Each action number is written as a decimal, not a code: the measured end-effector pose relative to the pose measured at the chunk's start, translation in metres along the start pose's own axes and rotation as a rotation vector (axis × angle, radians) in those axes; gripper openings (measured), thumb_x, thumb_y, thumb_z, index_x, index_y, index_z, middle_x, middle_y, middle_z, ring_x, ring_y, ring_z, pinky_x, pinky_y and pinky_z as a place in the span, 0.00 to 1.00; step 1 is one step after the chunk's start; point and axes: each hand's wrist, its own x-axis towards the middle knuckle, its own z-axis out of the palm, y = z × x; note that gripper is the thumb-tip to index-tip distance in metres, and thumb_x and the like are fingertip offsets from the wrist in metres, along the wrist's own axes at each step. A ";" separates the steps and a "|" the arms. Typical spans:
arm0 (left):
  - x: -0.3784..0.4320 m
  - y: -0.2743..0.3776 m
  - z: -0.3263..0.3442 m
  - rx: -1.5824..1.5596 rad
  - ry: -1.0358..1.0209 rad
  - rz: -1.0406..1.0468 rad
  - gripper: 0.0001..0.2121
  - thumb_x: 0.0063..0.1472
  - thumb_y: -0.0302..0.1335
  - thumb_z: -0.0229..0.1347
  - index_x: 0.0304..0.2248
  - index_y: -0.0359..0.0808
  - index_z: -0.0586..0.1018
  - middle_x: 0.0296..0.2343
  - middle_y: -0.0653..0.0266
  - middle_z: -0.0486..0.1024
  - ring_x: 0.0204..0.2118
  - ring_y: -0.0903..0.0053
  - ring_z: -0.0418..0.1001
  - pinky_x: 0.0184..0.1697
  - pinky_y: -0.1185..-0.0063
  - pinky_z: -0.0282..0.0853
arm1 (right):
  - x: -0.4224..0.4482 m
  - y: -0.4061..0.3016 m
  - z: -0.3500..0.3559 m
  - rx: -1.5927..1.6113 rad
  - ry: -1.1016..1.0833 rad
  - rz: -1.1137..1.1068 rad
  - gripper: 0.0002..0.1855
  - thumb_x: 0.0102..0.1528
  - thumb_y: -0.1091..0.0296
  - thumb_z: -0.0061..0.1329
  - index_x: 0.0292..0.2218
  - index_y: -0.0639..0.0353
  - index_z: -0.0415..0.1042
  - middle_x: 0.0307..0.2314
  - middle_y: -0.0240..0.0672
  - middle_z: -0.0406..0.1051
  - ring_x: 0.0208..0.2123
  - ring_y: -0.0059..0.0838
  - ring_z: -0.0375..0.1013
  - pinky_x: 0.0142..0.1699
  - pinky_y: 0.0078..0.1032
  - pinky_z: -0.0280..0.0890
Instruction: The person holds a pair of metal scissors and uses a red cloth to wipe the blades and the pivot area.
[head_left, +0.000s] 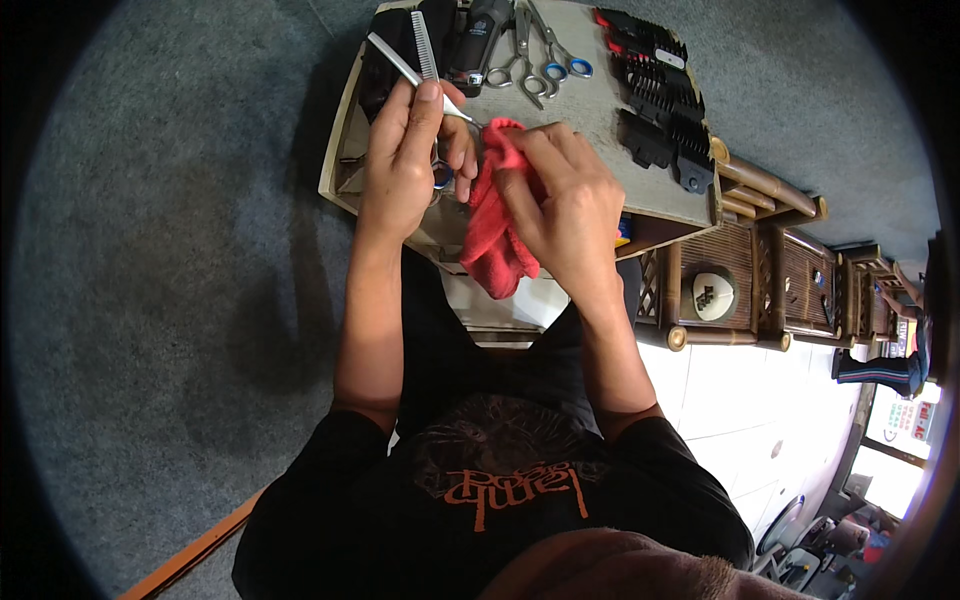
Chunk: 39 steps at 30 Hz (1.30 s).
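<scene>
My left hand (409, 157) grips a pair of thinning shears (425, 49), whose toothed blade and plain blade point up and away, spread apart. One finger ring with a blue insert shows below my fingers. My right hand (566, 195) pinches a red cloth (499, 240) against the shears' other handle; the cloth hides that handle's end and hangs down towards my lap. Beyond my hands, a black hair clipper (478, 41) and two pairs of scissors (521, 56) lie on the wooden table (585, 97).
Black clipper guard combs (660, 90) lie in rows at the table's right side. Dark cases or tools lie at its far left. Bamboo benches (720, 247) stand to the right, one with a cap (712, 295) on it. A person's leg (877, 371) shows at the far right.
</scene>
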 end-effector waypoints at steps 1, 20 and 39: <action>0.000 0.001 0.001 -0.002 0.021 -0.010 0.16 0.77 0.39 0.40 0.43 0.33 0.70 0.19 0.67 0.65 0.20 0.80 0.69 0.17 0.82 0.65 | -0.001 0.001 0.001 0.027 0.007 0.034 0.11 0.51 0.72 0.58 0.38 0.60 0.78 0.25 0.37 0.71 0.28 0.40 0.73 0.33 0.33 0.67; 0.009 0.000 0.000 -0.165 -0.026 0.074 0.17 0.78 0.33 0.34 0.48 0.31 0.72 0.48 0.30 0.75 0.52 0.48 0.77 0.56 0.62 0.75 | -0.005 0.002 0.000 -0.072 -0.087 -0.078 0.15 0.47 0.63 0.64 0.38 0.53 0.83 0.27 0.30 0.69 0.28 0.33 0.70 0.32 0.32 0.65; 0.007 -0.002 0.005 0.049 -0.088 0.105 0.15 0.78 0.35 0.36 0.46 0.32 0.68 0.44 0.36 0.79 0.49 0.53 0.80 0.50 0.66 0.78 | -0.003 -0.003 0.002 -0.092 -0.125 -0.046 0.18 0.41 0.62 0.65 0.33 0.55 0.74 0.25 0.32 0.71 0.29 0.36 0.71 0.35 0.34 0.65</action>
